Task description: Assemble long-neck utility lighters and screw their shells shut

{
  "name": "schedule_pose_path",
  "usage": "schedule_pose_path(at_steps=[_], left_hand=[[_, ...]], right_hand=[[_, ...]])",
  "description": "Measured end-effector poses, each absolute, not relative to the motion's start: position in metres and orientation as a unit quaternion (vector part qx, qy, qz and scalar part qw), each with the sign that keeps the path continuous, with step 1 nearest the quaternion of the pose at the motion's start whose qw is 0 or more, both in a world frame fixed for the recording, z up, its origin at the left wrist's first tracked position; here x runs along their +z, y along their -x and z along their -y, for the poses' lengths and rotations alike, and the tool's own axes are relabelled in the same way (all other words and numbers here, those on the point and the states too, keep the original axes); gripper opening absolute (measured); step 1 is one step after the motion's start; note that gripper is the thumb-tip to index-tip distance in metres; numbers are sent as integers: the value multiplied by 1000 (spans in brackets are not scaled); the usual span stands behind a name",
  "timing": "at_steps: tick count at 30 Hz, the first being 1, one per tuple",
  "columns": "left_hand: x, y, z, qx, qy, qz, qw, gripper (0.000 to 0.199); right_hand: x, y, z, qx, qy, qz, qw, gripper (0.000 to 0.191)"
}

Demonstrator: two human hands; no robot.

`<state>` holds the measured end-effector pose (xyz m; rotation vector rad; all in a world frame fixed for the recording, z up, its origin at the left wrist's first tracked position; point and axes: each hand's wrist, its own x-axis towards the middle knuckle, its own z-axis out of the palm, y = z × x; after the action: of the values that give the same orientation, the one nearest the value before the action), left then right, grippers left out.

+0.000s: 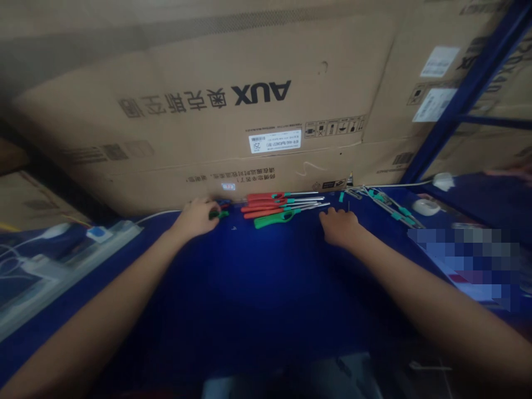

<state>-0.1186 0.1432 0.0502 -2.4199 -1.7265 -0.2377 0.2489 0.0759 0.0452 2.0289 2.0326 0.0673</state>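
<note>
Several long-nosed lighters lie side by side at the back of the blue table, metal tubes pointing right: red-handled lighters and, nearest me, a green-handled lighter. To the left of the handles, my left hand has its fingers curled at a small green and dark piece; its exact kind is unclear. My right hand rests just beyond the tube tips, fingers bent down and closed. A thin dark bit shows above it, but whatever is in those fingers is hidden.
Large cardboard boxes stand behind the blue table. Loose metal tubes with teal parts and a white roll lie to the right. A power strip with cables runs along the left. A blue frame post rises at right.
</note>
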Motion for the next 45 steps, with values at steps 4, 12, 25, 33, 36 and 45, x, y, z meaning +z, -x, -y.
schedule_pose_path(at_steps=[4, 12, 25, 33, 36, 45], left_hand=[[51, 146, -143, -22, 803, 595, 10, 29], [65, 145, -110, 57, 809, 569, -137, 13], [32, 26, -17, -223, 893, 320, -225, 1], [22, 44, -35, -251, 887, 354, -154, 46], [9, 46, -43, -263, 875, 379, -144, 37], [-2, 46, -47, -295, 855, 386, -179, 28]], right_hand=[[43, -250, -76, 29, -696, -706, 130, 44], [57, -237, -61, 40, -647, -757, 84, 32], [60, -202, -21, -113, -227, -965, -63, 16], [71, -217, -29, -105, -303, -947, 26, 7], [73, -223, -34, -71, -331, -940, 36, 13], [60, -234, -39, -72, -359, -930, -20, 12]])
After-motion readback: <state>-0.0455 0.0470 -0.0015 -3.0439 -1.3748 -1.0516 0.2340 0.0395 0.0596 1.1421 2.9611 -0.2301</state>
